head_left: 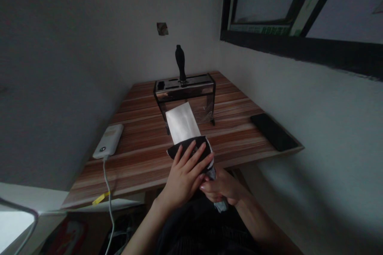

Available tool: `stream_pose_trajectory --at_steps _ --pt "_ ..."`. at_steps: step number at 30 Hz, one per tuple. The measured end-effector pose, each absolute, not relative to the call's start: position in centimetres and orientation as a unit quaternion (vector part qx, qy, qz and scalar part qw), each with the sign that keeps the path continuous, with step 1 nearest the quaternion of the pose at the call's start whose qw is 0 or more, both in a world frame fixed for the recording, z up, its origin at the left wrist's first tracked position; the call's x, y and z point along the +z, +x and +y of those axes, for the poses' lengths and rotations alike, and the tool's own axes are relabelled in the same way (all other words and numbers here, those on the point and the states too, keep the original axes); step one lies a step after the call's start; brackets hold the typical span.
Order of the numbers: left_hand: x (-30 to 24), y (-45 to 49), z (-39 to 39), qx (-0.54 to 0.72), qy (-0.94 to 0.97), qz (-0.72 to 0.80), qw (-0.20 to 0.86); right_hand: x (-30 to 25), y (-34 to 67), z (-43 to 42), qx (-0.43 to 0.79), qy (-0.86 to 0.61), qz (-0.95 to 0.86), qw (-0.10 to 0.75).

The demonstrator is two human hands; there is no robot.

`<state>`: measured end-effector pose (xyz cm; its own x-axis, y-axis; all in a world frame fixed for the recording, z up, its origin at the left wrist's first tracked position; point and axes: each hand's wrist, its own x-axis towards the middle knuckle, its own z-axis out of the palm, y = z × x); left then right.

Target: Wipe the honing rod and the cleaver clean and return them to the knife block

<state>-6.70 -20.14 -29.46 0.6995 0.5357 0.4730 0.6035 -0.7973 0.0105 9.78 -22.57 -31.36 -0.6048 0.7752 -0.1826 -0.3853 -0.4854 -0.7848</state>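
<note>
A flat, pale rectangular piece (pixel 183 122) juts forward from under a black flat piece (pixel 187 143) with a thin white edge. I cannot tell what the two are. My left hand (pixel 189 167) lies across the black piece, fingers stretched out and spread, palm down. Below and to the right, my right hand (pixel 221 186) is closed around a narrow handle-like end wrapped in wrinkled light-grey material (pixel 220 206). Its thumb is close to the left hand. Just beyond the pale tip stands a metal frame (pixel 185 92) with a black upright handle (pixel 180 63).
The striped wooden table (pixel 143 147) meets walls at its back and right. A white power bank (pixel 108 141) with a plugged-in cable (pixel 108 191) lies at left. A black phone (pixel 273 131) rests along the right edge. A dark-framed window (pixel 287 32) is on the right wall.
</note>
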Motion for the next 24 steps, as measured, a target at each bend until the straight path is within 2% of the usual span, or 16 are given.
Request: stream_pose_trajectory --at_steps 17,24 --pt "-28.7 -7.0 -20.2 -0.185 -0.939 -0.289 0.034 -29.9 10.3 -22.4 0.775 -0.307 -0.423 0.356" --pt "-27.8 -7.4 -19.8 -0.153 -0.951 -0.266 -0.018 -31.4 10.6 -22.3 0.829 -0.279 -0.334 0.351"
